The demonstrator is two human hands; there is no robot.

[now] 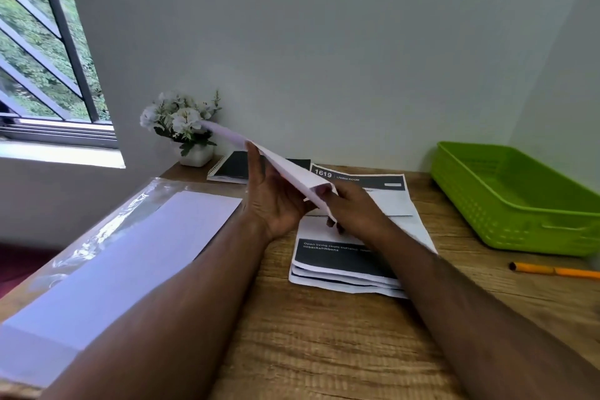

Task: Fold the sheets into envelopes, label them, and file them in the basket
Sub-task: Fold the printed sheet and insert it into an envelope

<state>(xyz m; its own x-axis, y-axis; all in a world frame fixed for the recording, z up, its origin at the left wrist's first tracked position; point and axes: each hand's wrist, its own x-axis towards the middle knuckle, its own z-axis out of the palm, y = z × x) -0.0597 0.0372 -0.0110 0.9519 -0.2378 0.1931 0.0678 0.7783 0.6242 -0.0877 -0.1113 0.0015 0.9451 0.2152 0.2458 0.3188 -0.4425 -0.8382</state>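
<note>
- A white sheet of paper (279, 166) is held up in the air over the wooden desk (324, 334), seen almost edge-on, its far end reaching toward the little pot of white flowers (181, 120).
- The left hand (276, 201) holds it from underneath, palm toward us, fingers curled up around the lower edge.
- The right hand (350, 208) pinches the near end, thumb on top and fingertips tucked below.
- Paper like this looks light and floppy; I'd guess it sags if held by one corner, so gripping along an edge or a fold keeps it straight. It creases easily and for good.
- The green basket (519, 201) sits off to the right, well apart, with an orange pen (552, 269) in front of it.
- A stack of printed pages (341, 263) lies under the hands.
</note>
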